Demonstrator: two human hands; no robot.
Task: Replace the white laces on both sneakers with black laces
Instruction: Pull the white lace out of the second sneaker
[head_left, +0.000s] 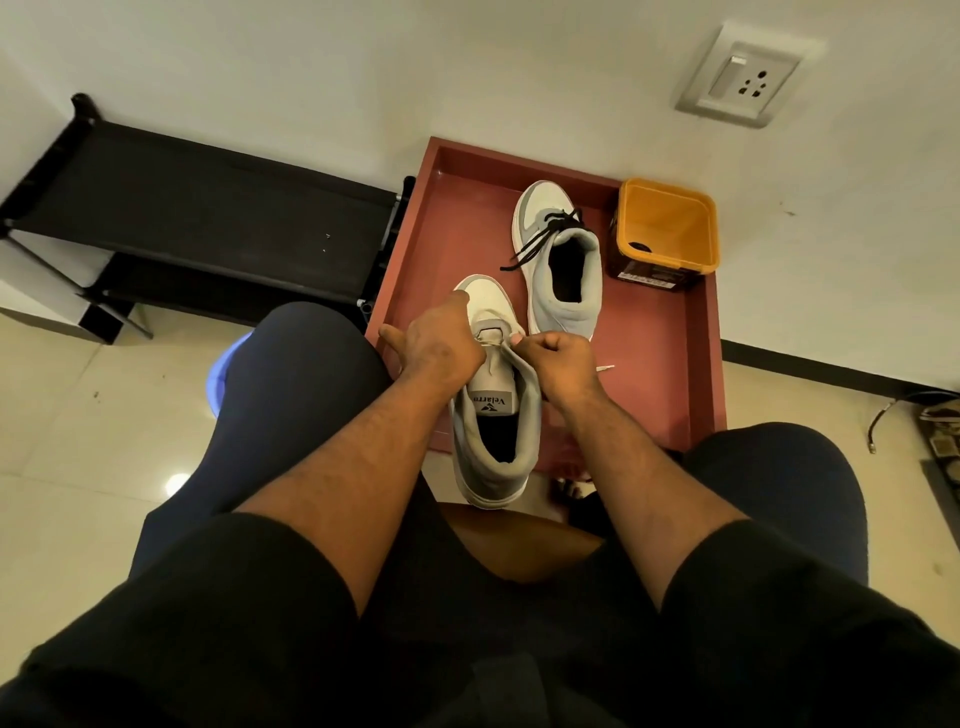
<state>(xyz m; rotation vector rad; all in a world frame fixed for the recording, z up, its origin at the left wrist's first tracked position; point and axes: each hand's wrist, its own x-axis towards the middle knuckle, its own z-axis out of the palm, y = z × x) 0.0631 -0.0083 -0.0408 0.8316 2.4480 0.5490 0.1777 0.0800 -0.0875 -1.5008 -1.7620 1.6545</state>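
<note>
At centre frame the near sneaker is held over the edge of the red tray, toe on the tray. The left hand clasps its forefoot, and the right hand is fisted, pinching the white lace at the top eyelets. A hard tug could jam the lace tip or pull the shoe loose. The far sneaker, upper centre, already carries a black lace.

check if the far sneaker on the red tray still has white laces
No, the far sneaker on the red tray carries black laces.
</note>
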